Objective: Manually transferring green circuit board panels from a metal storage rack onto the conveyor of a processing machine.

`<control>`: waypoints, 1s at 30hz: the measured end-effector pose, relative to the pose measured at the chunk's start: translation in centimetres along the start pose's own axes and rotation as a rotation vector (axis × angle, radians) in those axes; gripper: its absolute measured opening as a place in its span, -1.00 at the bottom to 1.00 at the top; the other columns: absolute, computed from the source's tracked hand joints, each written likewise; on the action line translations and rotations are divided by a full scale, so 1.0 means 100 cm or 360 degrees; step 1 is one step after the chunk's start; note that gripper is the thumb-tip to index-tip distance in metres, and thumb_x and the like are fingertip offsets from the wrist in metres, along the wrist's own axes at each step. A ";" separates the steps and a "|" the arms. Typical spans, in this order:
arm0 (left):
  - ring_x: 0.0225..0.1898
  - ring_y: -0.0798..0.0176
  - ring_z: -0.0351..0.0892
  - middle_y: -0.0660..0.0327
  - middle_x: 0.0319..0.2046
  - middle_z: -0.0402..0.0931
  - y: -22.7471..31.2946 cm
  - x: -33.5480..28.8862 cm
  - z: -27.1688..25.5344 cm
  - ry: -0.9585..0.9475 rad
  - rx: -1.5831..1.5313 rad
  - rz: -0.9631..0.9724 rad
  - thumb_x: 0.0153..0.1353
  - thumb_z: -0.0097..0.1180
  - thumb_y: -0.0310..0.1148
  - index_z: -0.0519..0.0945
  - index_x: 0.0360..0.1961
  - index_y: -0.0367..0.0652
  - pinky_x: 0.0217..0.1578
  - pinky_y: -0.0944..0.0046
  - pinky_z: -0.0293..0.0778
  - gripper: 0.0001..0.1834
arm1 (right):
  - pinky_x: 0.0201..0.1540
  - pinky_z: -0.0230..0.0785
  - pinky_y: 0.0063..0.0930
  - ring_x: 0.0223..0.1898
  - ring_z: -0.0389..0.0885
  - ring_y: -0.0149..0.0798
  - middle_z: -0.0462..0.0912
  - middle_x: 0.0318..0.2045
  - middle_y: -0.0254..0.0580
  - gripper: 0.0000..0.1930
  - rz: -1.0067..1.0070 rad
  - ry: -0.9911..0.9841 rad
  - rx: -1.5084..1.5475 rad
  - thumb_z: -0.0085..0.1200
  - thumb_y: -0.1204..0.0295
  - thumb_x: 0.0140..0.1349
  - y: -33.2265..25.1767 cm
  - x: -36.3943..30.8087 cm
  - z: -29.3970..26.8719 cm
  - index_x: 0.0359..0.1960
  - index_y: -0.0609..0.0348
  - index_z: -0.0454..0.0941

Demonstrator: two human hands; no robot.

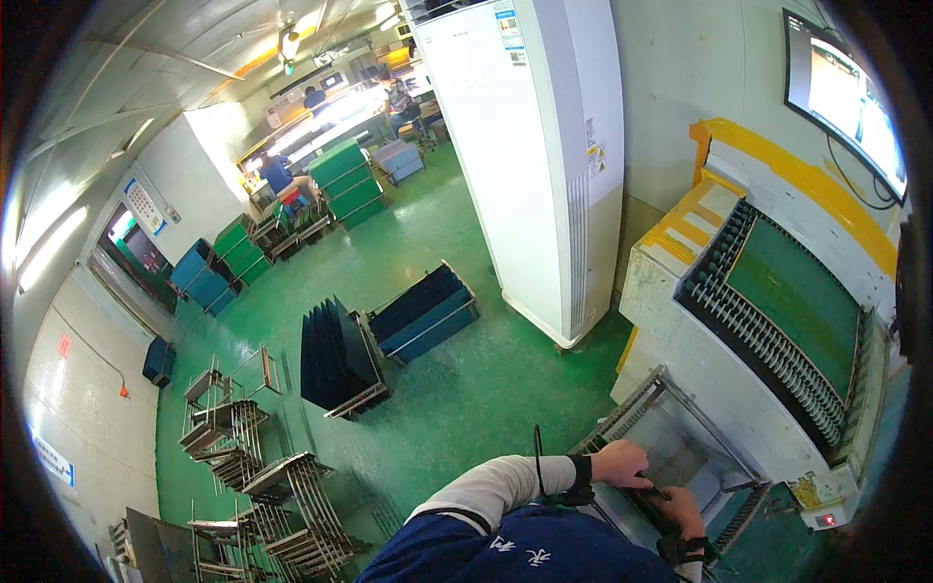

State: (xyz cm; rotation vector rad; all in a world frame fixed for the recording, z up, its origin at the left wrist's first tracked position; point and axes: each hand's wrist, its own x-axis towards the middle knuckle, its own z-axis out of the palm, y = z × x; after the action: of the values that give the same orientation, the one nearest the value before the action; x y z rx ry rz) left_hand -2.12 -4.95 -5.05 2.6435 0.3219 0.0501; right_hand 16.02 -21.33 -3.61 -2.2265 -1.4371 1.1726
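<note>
My left hand (619, 464) and my right hand (679, 509) are close together in front of me, over a metal rack (671, 413) with toothed side rails. The fingers of both are curled closed around something small and dark between them, too hidden to name. A black band (581, 475) circles my left wrist, with a thin dark cord looping up from it. To the right, a large green panel (799, 301) lies on the rollers (777, 374) of a machine (719, 360), apart from my hands.
A tall white air conditioner (515, 165) stands ahead. On the green floor are a rack of dark panels (335, 355), a blue bin-like rack (428, 316) and several metal frames (292, 505) at left. A screen (846, 92) hangs on the right wall. People (277, 175) sit at far benches.
</note>
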 end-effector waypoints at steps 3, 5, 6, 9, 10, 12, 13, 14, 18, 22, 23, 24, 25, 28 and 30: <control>-0.32 -0.16 0.59 0.02 -0.47 0.58 0.004 -0.001 -0.006 -0.0037 0.0005 -0.0015 0.20 0.01 0.20 0.63 -0.47 -0.18 -0.29 -0.11 0.49 -0.42 | -0.21 0.46 -0.18 -0.32 0.69 0.04 0.70 -0.39 0.12 -0.57 0.0020 0.0012 -0.0024 0.27 0.08 0.07 -0.001 -0.001 0.000 -0.25 0.25 0.69; -0.31 -0.16 0.59 0.02 -0.46 0.58 0.004 -0.001 -0.006 -0.0053 0.0000 -0.0020 0.21 0.01 0.20 0.64 -0.47 -0.17 -0.29 -0.10 0.48 -0.42 | -0.21 0.46 -0.18 -0.32 0.69 0.05 0.70 -0.38 0.12 -0.56 0.0048 -0.0008 -0.0029 0.28 0.08 0.07 0.003 0.002 0.001 -0.25 0.25 0.69; -0.31 -0.16 0.59 0.02 -0.46 0.58 0.003 -0.002 -0.004 -0.0025 0.0001 -0.0001 0.21 0.00 0.20 0.64 -0.47 -0.17 -0.28 -0.10 0.48 -0.41 | -0.21 0.46 -0.18 -0.31 0.69 0.06 0.70 -0.37 0.13 -0.56 0.0077 -0.0029 -0.0034 0.28 0.07 0.06 0.004 0.003 0.001 -0.24 0.25 0.69; -0.30 -0.16 0.59 0.02 -0.46 0.58 0.001 -0.002 -0.002 -0.0016 0.0007 0.0009 0.22 -0.01 0.20 0.63 -0.48 -0.17 -0.27 -0.09 0.48 -0.41 | -0.20 0.46 -0.18 -0.31 0.69 0.05 0.70 -0.36 0.12 -0.55 0.0076 -0.0037 -0.0059 0.28 0.07 0.06 0.002 0.002 0.001 -0.23 0.24 0.70; -0.30 -0.16 0.59 0.02 -0.46 0.58 0.001 -0.002 -0.002 -0.0034 0.0012 0.0001 0.23 -0.02 0.21 0.63 -0.48 -0.16 -0.27 -0.08 0.48 -0.41 | -0.20 0.46 -0.18 -0.31 0.69 0.05 0.70 -0.36 0.12 -0.55 0.0075 -0.0038 -0.0059 0.28 0.07 0.06 0.005 0.004 0.003 -0.23 0.24 0.70; -0.30 -0.16 0.59 0.02 -0.46 0.58 0.002 -0.002 -0.003 -0.0033 0.0009 0.0004 0.23 -0.02 0.21 0.63 -0.48 -0.17 -0.27 -0.09 0.48 -0.41 | -0.20 0.46 -0.18 -0.31 0.70 0.04 0.70 -0.36 0.11 -0.56 0.0003 0.0006 -0.0134 0.28 0.07 0.07 0.011 0.006 0.006 -0.22 0.23 0.70; -0.31 -0.16 0.59 0.02 -0.47 0.58 0.003 -0.002 -0.003 -0.0032 0.0007 0.0006 0.23 -0.02 0.21 0.63 -0.48 -0.17 -0.27 -0.09 0.48 -0.40 | -0.20 0.46 -0.18 -0.31 0.70 0.04 0.70 -0.36 0.11 -0.56 0.0004 0.0008 -0.0134 0.28 0.07 0.07 0.013 0.006 0.007 -0.22 0.23 0.70; -0.31 -0.16 0.59 0.02 -0.47 0.58 0.003 -0.002 -0.004 -0.0031 0.0007 0.0004 0.23 -0.02 0.21 0.63 -0.48 -0.17 -0.27 -0.09 0.48 -0.40 | -0.20 0.46 -0.18 -0.30 0.70 0.04 0.70 -0.36 0.11 -0.56 0.0020 -0.0001 -0.0105 0.28 0.07 0.08 0.010 0.005 0.006 -0.22 0.23 0.70; -0.32 -0.17 0.58 0.01 -0.47 0.57 0.003 -0.003 -0.005 -0.0033 -0.0002 -0.0004 0.23 -0.02 0.21 0.62 -0.48 -0.18 -0.29 -0.11 0.47 -0.40 | -0.21 0.45 -0.17 -0.30 0.70 0.05 0.70 -0.36 0.11 -0.57 0.0081 -0.0046 -0.0021 0.28 0.08 0.08 0.001 0.001 0.002 -0.23 0.23 0.70; -0.34 -0.17 0.58 0.00 -0.48 0.57 0.002 -0.004 -0.002 0.0019 -0.0012 0.0024 0.21 0.01 0.21 0.61 -0.50 -0.18 -0.31 -0.11 0.47 -0.41 | -0.21 0.45 -0.18 -0.31 0.69 0.06 0.70 -0.36 0.11 -0.57 0.0031 -0.0005 -0.0055 0.28 0.08 0.09 0.002 0.000 0.003 -0.24 0.23 0.70; -0.34 -0.17 0.58 0.00 -0.48 0.57 0.003 -0.004 -0.002 0.0018 -0.0013 0.0025 0.21 0.01 0.21 0.61 -0.50 -0.18 -0.31 -0.11 0.47 -0.41 | -0.21 0.45 -0.17 -0.31 0.69 0.07 0.70 -0.37 0.12 -0.57 0.0039 -0.0004 -0.0042 0.27 0.07 0.09 0.002 -0.001 0.003 -0.25 0.24 0.70; -0.34 -0.17 0.58 0.01 -0.49 0.57 0.003 -0.005 -0.003 0.0032 -0.0019 0.0021 0.21 0.01 0.20 0.61 -0.50 -0.18 -0.32 -0.11 0.47 -0.41 | -0.21 0.45 -0.17 -0.31 0.69 0.08 0.70 -0.37 0.12 -0.57 0.0048 -0.0003 -0.0028 0.27 0.07 0.08 0.002 -0.001 0.004 -0.25 0.24 0.70; -0.35 -0.16 0.58 0.01 -0.50 0.57 0.004 -0.005 -0.003 0.0046 -0.0025 0.0018 0.20 0.02 0.20 0.61 -0.51 -0.18 -0.33 -0.11 0.47 -0.41 | -0.21 0.45 -0.17 -0.31 0.69 0.08 0.70 -0.37 0.12 -0.57 0.0049 -0.0003 -0.0028 0.27 0.07 0.08 0.001 -0.002 0.003 -0.25 0.24 0.70; -0.35 -0.16 0.58 0.02 -0.50 0.56 0.001 -0.006 0.001 0.0064 -0.0039 0.0013 0.20 0.03 0.20 0.62 -0.51 -0.18 -0.34 -0.11 0.47 -0.41 | -0.20 0.45 -0.16 -0.30 0.69 0.08 0.69 -0.37 0.13 -0.56 0.0010 -0.0003 -0.0013 0.26 0.06 0.08 -0.007 -0.005 0.000 -0.26 0.23 0.70; -0.36 -0.16 0.58 0.02 -0.50 0.57 0.001 -0.006 0.000 0.0062 -0.0037 0.0021 0.20 0.03 0.20 0.62 -0.51 -0.18 -0.34 -0.11 0.47 -0.41 | -0.20 0.46 -0.16 -0.29 0.69 0.08 0.70 -0.37 0.11 -0.57 0.0015 -0.0016 -0.0067 0.26 0.06 0.08 -0.008 -0.006 -0.002 -0.26 0.23 0.70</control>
State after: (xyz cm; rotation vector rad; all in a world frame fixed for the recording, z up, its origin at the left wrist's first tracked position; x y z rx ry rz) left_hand -2.67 -5.19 -5.00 2.6241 0.3154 0.1093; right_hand 15.49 -21.38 -2.73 -2.2608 -1.4703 1.1686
